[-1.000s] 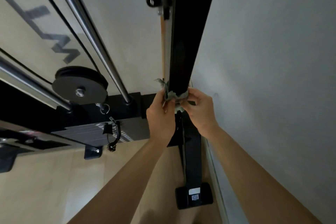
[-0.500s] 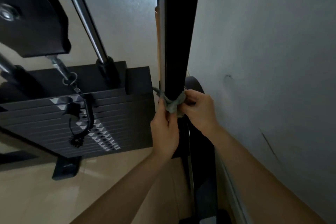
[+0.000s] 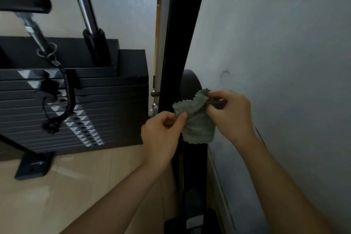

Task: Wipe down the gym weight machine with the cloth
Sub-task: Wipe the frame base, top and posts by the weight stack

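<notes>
The cloth (image 3: 197,119) is being held spread between both hands, pinched at one edge by the left hand (image 3: 163,131) and gripped at its upper corner by the right hand (image 3: 230,115). Just behind it, the black post (image 3: 176,43) is running upright, nearer the left hand.
</notes>
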The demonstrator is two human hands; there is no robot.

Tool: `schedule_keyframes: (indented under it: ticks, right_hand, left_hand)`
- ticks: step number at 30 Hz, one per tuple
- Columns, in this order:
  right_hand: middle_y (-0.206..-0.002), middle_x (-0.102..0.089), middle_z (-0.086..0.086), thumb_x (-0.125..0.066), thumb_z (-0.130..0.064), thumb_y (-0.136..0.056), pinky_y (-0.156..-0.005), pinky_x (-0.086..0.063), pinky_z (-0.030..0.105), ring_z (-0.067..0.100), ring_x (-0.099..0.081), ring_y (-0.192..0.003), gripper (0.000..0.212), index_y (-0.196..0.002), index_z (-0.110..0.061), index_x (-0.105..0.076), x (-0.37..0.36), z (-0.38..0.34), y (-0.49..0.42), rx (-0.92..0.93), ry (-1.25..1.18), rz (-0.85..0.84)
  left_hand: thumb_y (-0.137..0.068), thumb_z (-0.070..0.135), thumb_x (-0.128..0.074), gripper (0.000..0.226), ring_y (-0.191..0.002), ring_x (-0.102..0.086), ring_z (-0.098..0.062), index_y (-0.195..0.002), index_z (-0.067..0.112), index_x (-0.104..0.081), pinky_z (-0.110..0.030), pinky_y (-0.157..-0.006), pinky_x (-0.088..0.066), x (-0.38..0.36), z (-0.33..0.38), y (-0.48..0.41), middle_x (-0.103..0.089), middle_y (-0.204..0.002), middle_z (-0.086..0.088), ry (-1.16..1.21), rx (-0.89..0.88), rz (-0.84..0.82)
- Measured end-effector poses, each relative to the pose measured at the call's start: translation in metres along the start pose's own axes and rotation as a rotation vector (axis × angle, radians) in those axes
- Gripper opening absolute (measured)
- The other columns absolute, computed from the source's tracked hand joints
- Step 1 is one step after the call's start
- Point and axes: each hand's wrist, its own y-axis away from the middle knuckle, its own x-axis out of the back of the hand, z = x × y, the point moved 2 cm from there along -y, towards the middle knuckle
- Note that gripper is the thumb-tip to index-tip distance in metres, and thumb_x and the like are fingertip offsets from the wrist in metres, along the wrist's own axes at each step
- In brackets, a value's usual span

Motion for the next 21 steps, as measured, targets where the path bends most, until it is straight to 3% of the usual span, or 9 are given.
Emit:
schedule_keyframes:
  ticks: [1, 3, 6, 8, 10, 14, 17, 19, 21]
  right_hand:
    - [-0.111, -0.067, -0.002, -0.075, -0.006, -0.083, -0.088, -0.056, 0.019, 0.009, -0.066, -0.096, 0.042, -0.124, -0.014, -0.070, -0.003, 0.003, -0.001, 0.028, 0.004, 0.018]
    - [-0.134, -0.053, -0.001, -0.076, -0.007, -0.084, -0.103, -0.051, 0.029, 0.012, -0.056, -0.122, 0.061, -0.141, -0.016, -0.056, -0.021, 0.015, 0.002, 0.052, -0.085, -0.116]
    - [-0.162, -0.028, 0.001, -0.077, -0.020, -0.087, -0.120, -0.032, 0.040, 0.018, -0.026, -0.149, 0.072, -0.151, -0.023, -0.043, -0.047, 0.035, 0.013, 0.095, -0.037, -0.327]
    - [-0.167, -0.014, -0.001, -0.075, -0.027, -0.089, -0.124, -0.024, 0.042, 0.018, -0.011, -0.154, 0.072, -0.151, -0.027, -0.040, -0.055, 0.042, 0.015, 0.122, -0.013, -0.349]
    - [-0.168, -0.007, -0.006, -0.072, -0.029, -0.091, -0.124, -0.022, 0.043, 0.016, -0.004, -0.155, 0.074, -0.154, -0.028, -0.034, -0.060, 0.044, 0.009, 0.125, 0.002, -0.356]
    - [-0.166, -0.012, -0.011, -0.071, -0.027, -0.092, -0.123, -0.027, 0.039, 0.010, -0.013, -0.153, 0.071, -0.154, -0.024, -0.037, -0.064, 0.043, -0.022, 0.080, -0.065, -0.389]
    - [-0.164, -0.019, -0.014, -0.068, -0.025, -0.095, -0.119, -0.024, 0.021, 0.002, -0.019, -0.147, 0.064, -0.152, -0.022, -0.041, -0.063, 0.037, -0.055, 0.013, -0.092, -0.476]
    - [-0.164, -0.021, -0.012, -0.065, -0.024, -0.096, -0.110, -0.021, 0.009, 0.006, -0.021, -0.148, 0.061, -0.152, -0.022, -0.041, -0.066, 0.035, -0.079, -0.013, -0.054, -0.556]
    - [-0.163, -0.025, -0.012, -0.065, -0.023, -0.096, -0.115, -0.022, 0.015, 0.009, -0.024, -0.149, 0.059, -0.151, -0.022, -0.043, -0.070, 0.033, -0.102, -0.042, -0.070, -0.621]
  left_hand:
    - [-0.089, 0.042, -0.073, 0.021, -0.074, -0.071, -0.007, -0.085, 0.022, -0.076, -0.032, -0.071, -0.061, -0.004, -0.007, -0.004, -0.074, -0.077, 0.009, 0.017, 0.035, -0.013]
    - [-0.082, 0.060, -0.067, 0.038, -0.089, -0.072, -0.010, -0.100, 0.028, -0.074, -0.042, -0.081, -0.062, -0.011, -0.027, -0.011, -0.074, -0.093, 0.010, 0.033, 0.155, -0.058]
    - [-0.066, 0.070, -0.063, 0.064, -0.104, -0.070, -0.014, -0.118, 0.034, -0.067, -0.047, -0.091, -0.059, -0.013, -0.047, -0.013, -0.071, -0.111, 0.013, 0.043, 0.301, -0.111]
    - [-0.069, 0.064, -0.067, 0.052, -0.104, -0.070, -0.013, -0.114, 0.037, -0.067, -0.047, -0.092, -0.058, -0.012, -0.050, -0.012, -0.071, -0.110, 0.012, 0.071, 0.327, -0.133]
    - [-0.081, 0.045, -0.073, 0.023, -0.101, -0.071, -0.013, -0.103, 0.043, -0.068, -0.048, -0.092, -0.059, -0.013, -0.050, -0.012, -0.072, -0.105, 0.011, 0.103, 0.332, -0.163]
    - [-0.085, 0.025, -0.079, 0.031, -0.093, -0.072, -0.009, -0.105, 0.044, -0.065, -0.044, -0.089, -0.059, -0.021, -0.058, -0.008, -0.072, -0.102, 0.016, 0.019, 0.281, -0.265]
    - [-0.081, 0.022, -0.084, 0.047, -0.090, -0.069, -0.001, -0.123, 0.030, -0.064, -0.033, -0.087, -0.059, -0.023, -0.060, -0.003, -0.066, -0.102, 0.022, -0.036, 0.231, -0.250]
    - [-0.079, 0.023, -0.085, 0.048, -0.089, -0.069, -0.001, -0.124, 0.025, -0.066, -0.033, -0.086, -0.059, -0.022, -0.060, -0.001, -0.066, -0.099, 0.022, -0.080, 0.177, -0.224]
    - [-0.079, 0.024, -0.086, 0.046, -0.087, -0.068, 0.001, -0.122, 0.024, -0.068, -0.030, -0.084, -0.059, -0.022, -0.058, 0.000, -0.063, -0.095, 0.026, -0.104, 0.144, -0.206]
